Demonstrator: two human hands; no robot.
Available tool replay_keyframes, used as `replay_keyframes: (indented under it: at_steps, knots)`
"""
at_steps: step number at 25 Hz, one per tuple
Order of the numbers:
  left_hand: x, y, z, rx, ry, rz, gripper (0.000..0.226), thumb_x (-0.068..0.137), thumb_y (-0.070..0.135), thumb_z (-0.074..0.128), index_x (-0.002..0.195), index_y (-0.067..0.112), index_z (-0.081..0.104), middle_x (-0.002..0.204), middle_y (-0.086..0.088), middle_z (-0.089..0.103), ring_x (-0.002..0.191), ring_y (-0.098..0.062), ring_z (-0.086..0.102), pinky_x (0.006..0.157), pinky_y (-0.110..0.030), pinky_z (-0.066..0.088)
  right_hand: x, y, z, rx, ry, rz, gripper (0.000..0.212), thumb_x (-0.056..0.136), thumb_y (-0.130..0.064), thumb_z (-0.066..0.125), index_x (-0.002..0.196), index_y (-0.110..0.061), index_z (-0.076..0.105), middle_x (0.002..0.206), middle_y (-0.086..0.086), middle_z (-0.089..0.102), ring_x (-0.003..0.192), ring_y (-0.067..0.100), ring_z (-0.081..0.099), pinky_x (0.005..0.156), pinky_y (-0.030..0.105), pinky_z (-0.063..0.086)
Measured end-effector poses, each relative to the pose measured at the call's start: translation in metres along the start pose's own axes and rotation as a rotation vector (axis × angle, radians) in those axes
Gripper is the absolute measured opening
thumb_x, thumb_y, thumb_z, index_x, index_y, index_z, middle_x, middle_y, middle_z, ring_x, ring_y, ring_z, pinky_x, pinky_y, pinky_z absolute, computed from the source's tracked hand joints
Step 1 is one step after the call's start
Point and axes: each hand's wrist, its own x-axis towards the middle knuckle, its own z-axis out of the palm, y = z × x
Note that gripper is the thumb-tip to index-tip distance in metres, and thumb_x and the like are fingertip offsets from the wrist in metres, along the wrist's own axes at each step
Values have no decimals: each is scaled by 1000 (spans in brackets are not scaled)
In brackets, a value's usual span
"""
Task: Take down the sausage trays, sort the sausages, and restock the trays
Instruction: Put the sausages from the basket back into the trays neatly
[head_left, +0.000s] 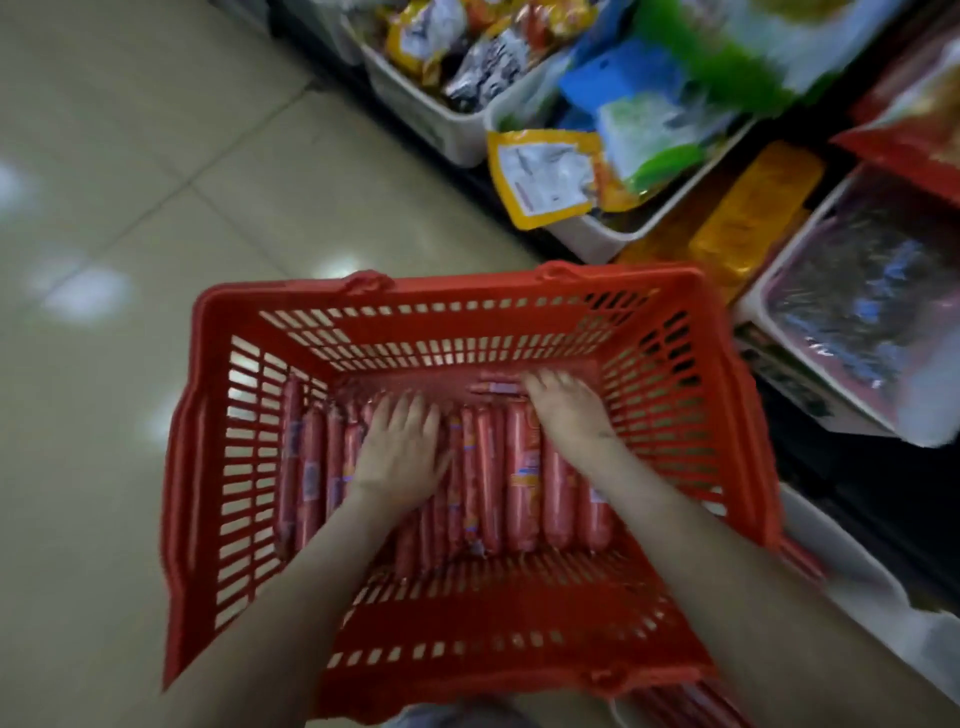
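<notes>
Sausages (519, 483), red-wrapped, lie side by side on the bottom of a red slotted basket (467, 291) standing on the tiled floor (130, 182). Left hand (400, 447): fingers straight, palm down, resting on the row. Right hand (571, 410): fingers extended flat over sausages near the far wall, gripping nothing. White bins (452, 130) of packets stand just beside the basket.

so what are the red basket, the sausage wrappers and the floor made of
Red basket: rigid moulded plastic by the look, with a dull sheen, slotted walls and a thick rim.
Sausages: the wrappers look like thin glossy plastic film, tight on each one, with printed labels; blur hides the detail.
Floor: probably glazed beige tiles, given the grout lines and reflected lights.
</notes>
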Motion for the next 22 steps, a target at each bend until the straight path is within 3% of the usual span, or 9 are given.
replay_keyframes:
  at_steps: [4, 6, 12, 16, 19, 22]
  knots:
    - [3, 5, 9, 81, -19, 0, 60, 97, 45, 29, 143, 7, 36, 148, -16, 37, 137, -32, 31, 116, -44, 14, 33, -2, 20, -200, -62, -12, 47, 94, -7, 23, 139, -6, 33, 132, 13, 49, 121, 30, 46, 96, 38, 37]
    - [2, 7, 11, 105, 8, -10, 60, 99, 45, 23, 145, 7, 31, 151, -14, 32, 139, -31, 26, 117, -43, 11, 44, -1, 19, -226, -98, -12, 46, 94, -5, 33, 140, -6, 32, 134, 14, 47, 123, 31, 44, 96, 38, 37]
    - [1, 8, 12, 93, 58, -22, 57, 100, 42, 25, 142, 7, 39, 147, -15, 39, 137, -31, 33, 116, -42, 17, 56, 5, 9, -280, -152, -110, 57, 84, -1, 55, 136, -5, 34, 135, 14, 44, 125, 28, 42, 103, 35, 33]
    - [-3, 7, 13, 104, 78, -14, 49, 94, 39, 43, 130, 7, 55, 135, -15, 54, 126, -30, 49, 111, -41, 30, 55, 7, 13, -297, -150, -108, 60, 84, -3, 56, 138, -4, 31, 136, 12, 42, 126, 26, 40, 103, 33, 31]
    - [-3, 7, 15, 111, 138, 14, 46, 82, 34, 62, 118, 6, 64, 122, -15, 62, 115, -31, 58, 103, -41, 41, 52, 6, 16, -310, -117, -88, 49, 86, -3, 50, 133, -4, 36, 132, 14, 48, 121, 29, 45, 100, 35, 32]
    - [-1, 9, 15, 93, 206, 13, 45, 76, 28, 67, 113, 3, 67, 118, -18, 64, 111, -32, 60, 99, -43, 44, 47, 12, 25, -249, -103, -70, 44, 90, -3, 44, 133, -5, 34, 131, 13, 47, 121, 28, 43, 98, 34, 33]
